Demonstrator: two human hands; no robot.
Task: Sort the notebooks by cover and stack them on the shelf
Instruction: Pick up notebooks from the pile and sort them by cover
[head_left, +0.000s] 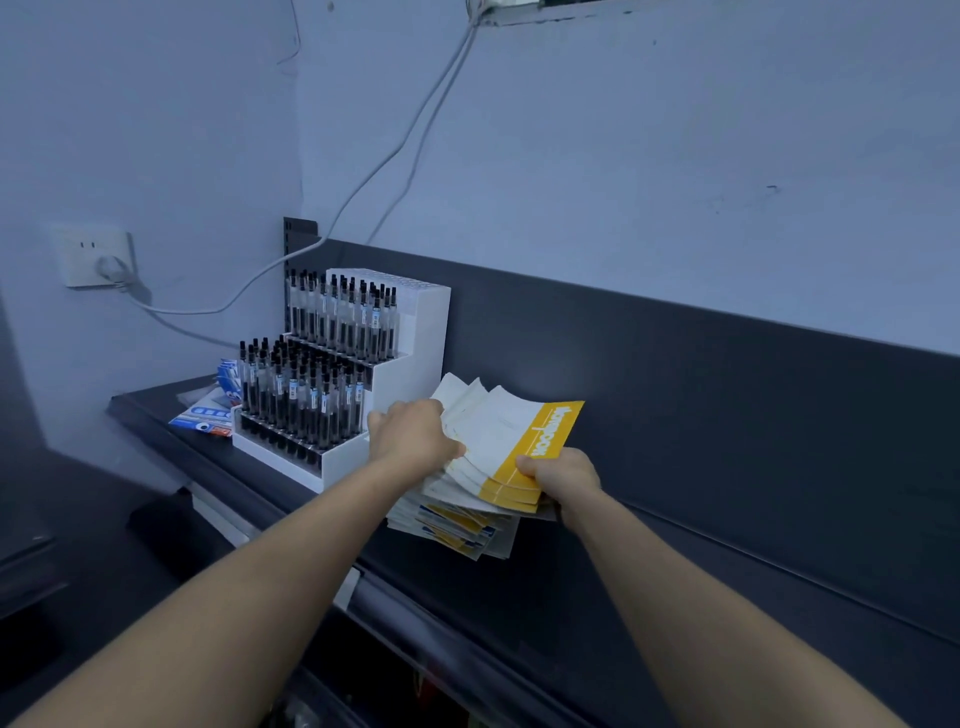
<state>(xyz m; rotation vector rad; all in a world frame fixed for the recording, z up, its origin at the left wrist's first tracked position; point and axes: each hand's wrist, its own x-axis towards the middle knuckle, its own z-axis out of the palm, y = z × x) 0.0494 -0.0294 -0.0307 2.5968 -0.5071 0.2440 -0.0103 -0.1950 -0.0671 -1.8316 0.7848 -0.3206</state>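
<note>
Several thin notebooks with white covers and a yellow band (511, 447) are fanned out and curled upward above a lower stack of notebooks (457, 525) with yellow and blue bands, which lies on the dark shelf (597, 587). My left hand (413, 434) presses on the left side of the fanned notebooks, fingers bent over their white covers. My right hand (563, 475) pinches their yellow spine edge at the near right corner. The lower stack overhangs the shelf's front edge slightly.
A white tiered display of black pens (332, 374) stands just left of the notebooks, almost touching my left hand. Blue and white packets (213, 410) lie at the shelf's left end. The dark back panel (727, 395) rises behind. A wall socket (96, 257) with cables is at left.
</note>
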